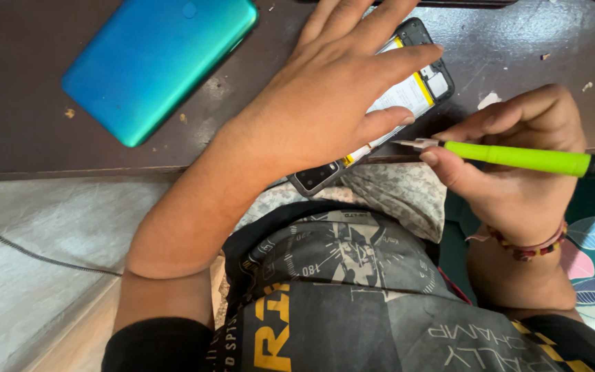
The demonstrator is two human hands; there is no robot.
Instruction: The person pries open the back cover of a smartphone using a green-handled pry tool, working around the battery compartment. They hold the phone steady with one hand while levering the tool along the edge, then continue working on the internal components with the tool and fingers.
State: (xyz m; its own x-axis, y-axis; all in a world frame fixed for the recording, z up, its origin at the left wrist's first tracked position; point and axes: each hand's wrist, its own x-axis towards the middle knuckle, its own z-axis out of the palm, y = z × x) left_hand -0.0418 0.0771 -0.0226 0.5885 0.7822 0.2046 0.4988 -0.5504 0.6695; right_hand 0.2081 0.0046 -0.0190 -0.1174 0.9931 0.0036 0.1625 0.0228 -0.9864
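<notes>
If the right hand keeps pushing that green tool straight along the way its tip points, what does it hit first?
Most likely the left hand's thumb, or the opened phone's edge beneath it. The right hand aims the green tool's metal tip leftward there; depth is unclear.

Single head cam, looks steeply down from my head, very close on my hands at the dark table [29, 148] edge and my lap.

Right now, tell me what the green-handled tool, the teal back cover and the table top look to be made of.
Green-handled tool: matte plastic or rubbery grip, with a pale metallic-looking tip, held in the right hand.
Teal back cover: glossy plastic, judging by its smooth blue-to-green sheen.
Table top: dark, dull, scuffed surface, perhaps painted wood or laminate; chips show pale spots.
</notes>
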